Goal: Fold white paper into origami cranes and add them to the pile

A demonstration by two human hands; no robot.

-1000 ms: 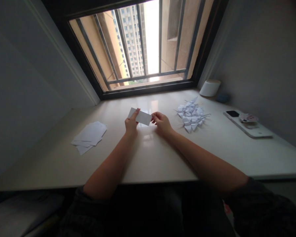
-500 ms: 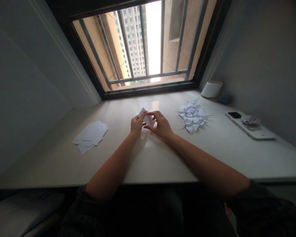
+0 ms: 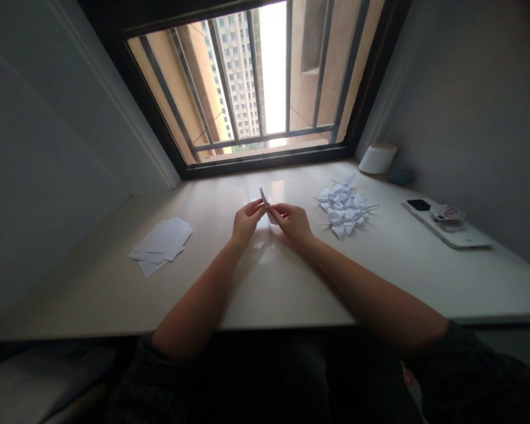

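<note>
left hand (image 3: 246, 221): grip pinching small folded white paper piece (image 3: 264, 199), held just above middle of pale bench (image 3: 291, 282) | right hand (image 3: 295, 222): grip pinching same piece | loose stack of flat white paper sheets (image 3: 161, 244) at left | heap of folded white paper shapes (image 3: 345, 206) at right | white round tub (image 3: 377, 158) by window, contents hidden

Both bare forearms are stretched forward and angled inward. The left hand (image 3: 246, 222) and right hand (image 3: 297, 222) are held close together, fingertips pinched in a tight grip.
</note>
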